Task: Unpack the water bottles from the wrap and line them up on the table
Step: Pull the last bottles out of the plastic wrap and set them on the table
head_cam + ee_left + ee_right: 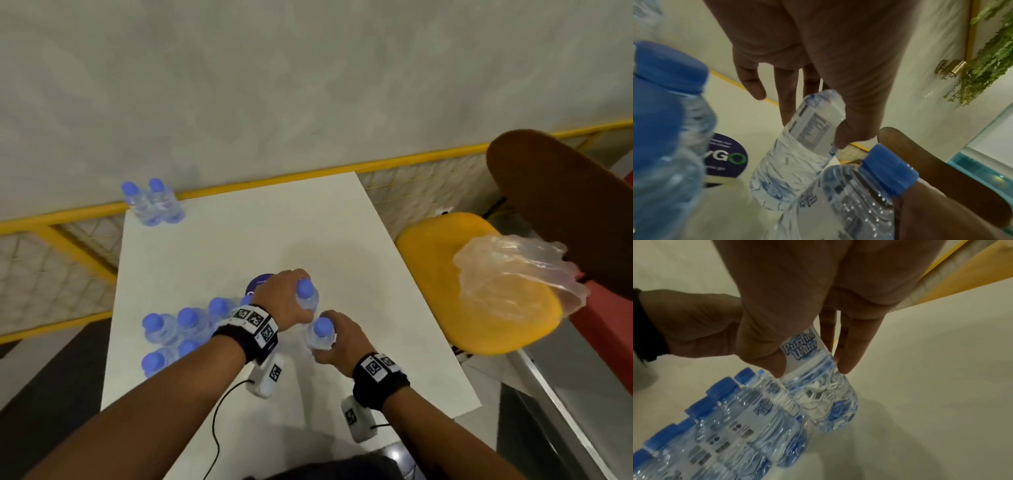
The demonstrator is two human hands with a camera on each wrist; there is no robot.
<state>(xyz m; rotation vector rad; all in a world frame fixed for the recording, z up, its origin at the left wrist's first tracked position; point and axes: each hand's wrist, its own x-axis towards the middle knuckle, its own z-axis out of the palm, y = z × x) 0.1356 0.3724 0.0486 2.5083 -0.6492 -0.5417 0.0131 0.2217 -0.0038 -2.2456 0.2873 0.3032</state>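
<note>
Under the curled fingers point(846, 353) of the right hand point(337, 337) sits one bottle point(320, 334), and the left hand point(286, 301) wraps another bottle point(306, 296), both standing cap-up above the white table point(239, 240). They look full and heavy, with thin, slippery, squashy sides, so holding near the label seems best; the other bottles point(174, 329) stand beside them

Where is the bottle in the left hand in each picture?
Head: the bottle is near the middle, gripped by the left hand.
Left wrist: the bottle is central, tilted under the fingers.
Right wrist: I cannot tell which bottle it is.
Shared landmark: the yellow rail beyond the table, also at and.
</note>
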